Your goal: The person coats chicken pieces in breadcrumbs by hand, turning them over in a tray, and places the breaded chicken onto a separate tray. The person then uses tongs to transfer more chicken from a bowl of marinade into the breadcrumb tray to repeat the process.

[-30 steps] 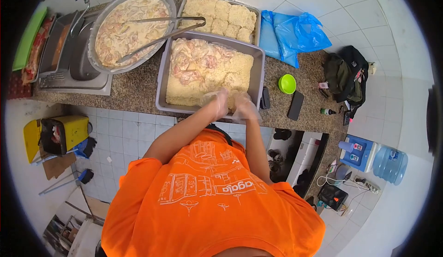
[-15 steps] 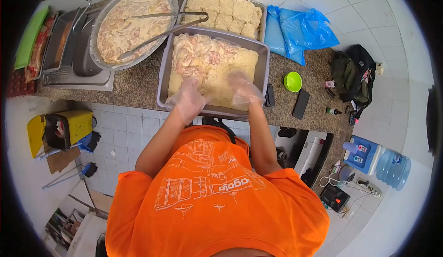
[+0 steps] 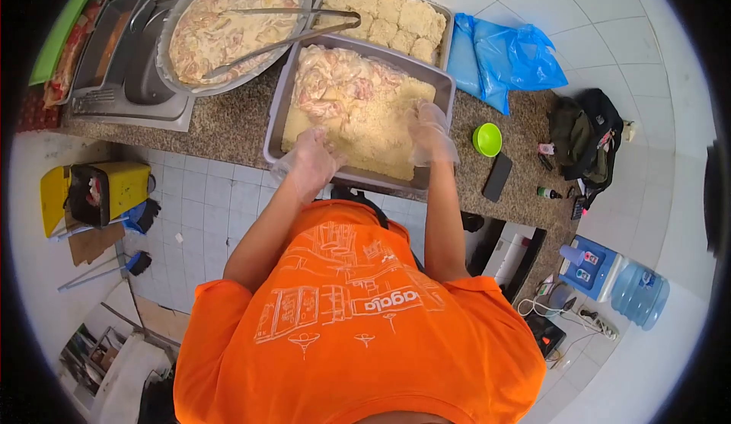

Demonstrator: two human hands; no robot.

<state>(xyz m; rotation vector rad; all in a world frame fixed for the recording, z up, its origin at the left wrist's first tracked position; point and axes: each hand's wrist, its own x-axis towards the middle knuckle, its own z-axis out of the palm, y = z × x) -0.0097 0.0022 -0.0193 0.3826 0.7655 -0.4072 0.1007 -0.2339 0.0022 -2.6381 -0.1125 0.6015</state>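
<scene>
A grey tub [image 3: 276,123] holds pale breading crumbs [image 3: 373,146] with a heap of wet, batter-coated raw meat pieces [image 3: 327,81] at its back left. My left hand [image 3: 312,157], in a clear plastic glove, is at the front left of the tub, its fingers apart at the crumbs beside the meat. At the right side my right hand [image 3: 432,133], also gloved, reaches into the crumbs with its fingertips partly hidden. Neither hand shows a piece of meat in its grip.
Metal tongs [image 3: 285,43] lie across a large bowl [image 3: 169,74] of meat in batter, beside the sink [image 3: 148,81]. Behind the tub is a tray [image 3: 446,47] of breaded pieces. Blue plastic bags [image 3: 506,58], a green bowl [image 3: 487,140] and a phone [image 3: 497,177] sit to the right.
My right hand has moved right and slightly back through the crumbs, toward the tub's right wall. My left hand stays at the front left. The whole view has shifted slightly.
</scene>
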